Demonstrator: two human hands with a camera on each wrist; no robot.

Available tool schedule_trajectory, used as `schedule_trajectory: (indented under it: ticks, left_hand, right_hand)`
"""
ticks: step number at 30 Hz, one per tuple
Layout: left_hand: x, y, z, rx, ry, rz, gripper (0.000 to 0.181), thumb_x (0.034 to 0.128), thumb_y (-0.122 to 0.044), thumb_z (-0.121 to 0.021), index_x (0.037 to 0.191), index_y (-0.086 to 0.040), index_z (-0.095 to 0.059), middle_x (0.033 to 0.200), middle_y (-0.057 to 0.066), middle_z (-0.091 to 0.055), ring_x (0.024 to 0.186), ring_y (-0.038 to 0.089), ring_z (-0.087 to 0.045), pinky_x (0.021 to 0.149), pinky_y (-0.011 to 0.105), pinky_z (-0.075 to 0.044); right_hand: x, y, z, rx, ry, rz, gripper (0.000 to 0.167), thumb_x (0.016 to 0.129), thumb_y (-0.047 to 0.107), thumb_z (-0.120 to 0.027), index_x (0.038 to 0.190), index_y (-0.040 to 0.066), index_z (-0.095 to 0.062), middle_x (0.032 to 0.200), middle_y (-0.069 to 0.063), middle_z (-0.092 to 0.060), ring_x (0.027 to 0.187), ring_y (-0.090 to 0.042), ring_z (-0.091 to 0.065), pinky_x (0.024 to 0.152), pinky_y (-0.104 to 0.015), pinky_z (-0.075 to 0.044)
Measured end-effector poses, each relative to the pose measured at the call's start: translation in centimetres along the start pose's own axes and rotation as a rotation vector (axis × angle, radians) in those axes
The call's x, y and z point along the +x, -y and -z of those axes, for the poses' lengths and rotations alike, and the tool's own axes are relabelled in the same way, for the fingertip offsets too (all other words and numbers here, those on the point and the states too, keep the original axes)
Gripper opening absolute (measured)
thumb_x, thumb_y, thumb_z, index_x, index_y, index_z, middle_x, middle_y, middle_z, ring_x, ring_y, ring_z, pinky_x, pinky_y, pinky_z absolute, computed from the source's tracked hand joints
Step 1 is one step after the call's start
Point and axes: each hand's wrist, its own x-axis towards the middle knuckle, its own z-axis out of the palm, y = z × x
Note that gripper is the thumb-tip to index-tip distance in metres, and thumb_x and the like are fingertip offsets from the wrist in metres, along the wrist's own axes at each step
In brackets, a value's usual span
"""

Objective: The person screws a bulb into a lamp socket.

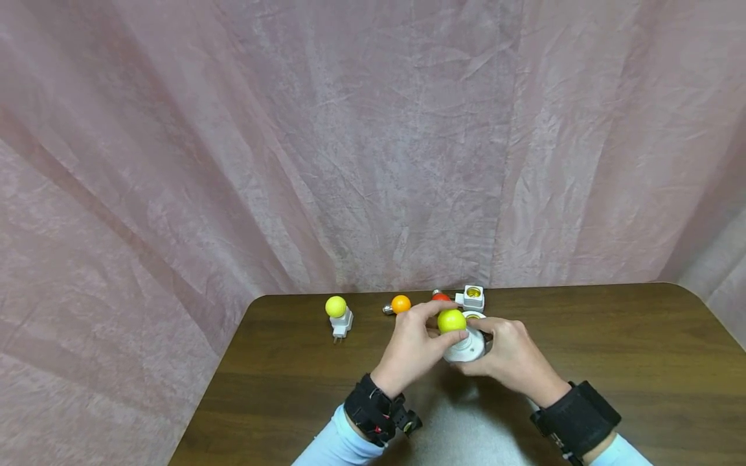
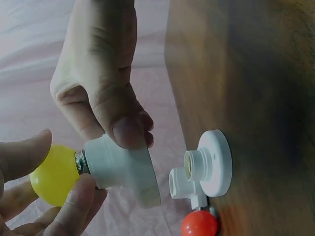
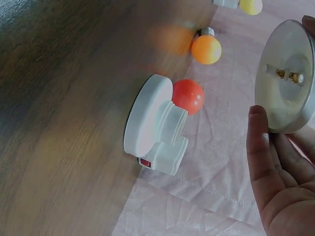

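Observation:
Between the thumb and fingers of my left hand (image 1: 415,338) is a yellow light bulb (image 1: 451,321). My right hand (image 1: 509,356) grips a white round lamp holder (image 1: 465,351) by its base, above the table. In the left wrist view the bulb's metal screw base (image 2: 80,162) is at the holder's mouth, with some thread still showing. How deep it sits inside is hidden. The right wrist view shows the holder's hollow underside (image 3: 280,105) with brass screws, and fingers of the right hand at its rim.
Behind the hands stand a second round lamp holder (image 2: 216,162), a white plug-in socket (image 1: 473,299) with a red switch, and a red bulb (image 2: 199,224). Leftward lie an orange bulb (image 1: 401,304) and a plug-in socket (image 1: 341,323) bearing another yellow bulb (image 1: 335,307). A pink curtain (image 1: 373,162) hangs behind the table.

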Motion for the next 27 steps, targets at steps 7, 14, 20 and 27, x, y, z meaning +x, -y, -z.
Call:
schedule_trajectory:
  ticks: [7,14,20,27]
  left_hand:
    - [0.01,0.15,-0.37,-0.009,-0.044,-0.027,0.040,0.0753,-0.018,-0.078,0.114,-0.019,-0.066,0.110,-0.001,-0.065,0.084,0.005,-0.064,0.069,0.015,-0.053]
    - [0.10,0.20,-0.55,-0.069,-0.064,0.002,0.042,0.0746,-0.016,-0.079,0.114,-0.019,-0.067,0.113,-0.001,-0.065,0.093,0.003,-0.064,0.074,0.016,-0.053]
    - [0.05,-0.01,-0.79,-0.083,-0.075,0.010,0.042,0.0738,-0.015,-0.079,0.114,-0.017,-0.067,0.112,0.000,-0.065,0.089,0.002,-0.065,0.071,0.016,-0.054]
    - [0.20,0.03,-0.64,-0.117,-0.008,0.017,0.045,0.0750,-0.011,-0.078,0.117,-0.015,-0.062,0.110,0.000,-0.063,0.089,0.003,-0.064,0.073,0.017,-0.054]
  right_hand:
    - [0.03,-0.17,-0.25,-0.012,-0.022,0.044,0.046,0.053,0.036,-0.089,0.094,0.028,-0.068,0.084,0.013,-0.067,0.068,-0.001,-0.058,0.058,-0.018,-0.049]
    - [0.16,0.24,-0.22,-0.024,-0.027,0.002,0.047,0.051,0.034,-0.090,0.091,0.029,-0.068,0.082,0.014,-0.066,0.066,-0.001,-0.058,0.058,-0.019,-0.049]
    - [0.26,0.57,-0.15,-0.053,-0.031,-0.016,0.060,0.046,0.041,-0.091,0.099,0.023,-0.069,0.088,0.012,-0.069,0.070,-0.001,-0.059,0.061,-0.020,-0.050]
    - [0.29,0.33,-0.12,-0.064,-0.067,0.003,0.053,0.049,0.033,-0.090,0.097,0.029,-0.068,0.083,0.015,-0.066,0.067,-0.001,-0.057,0.059,-0.020,-0.048]
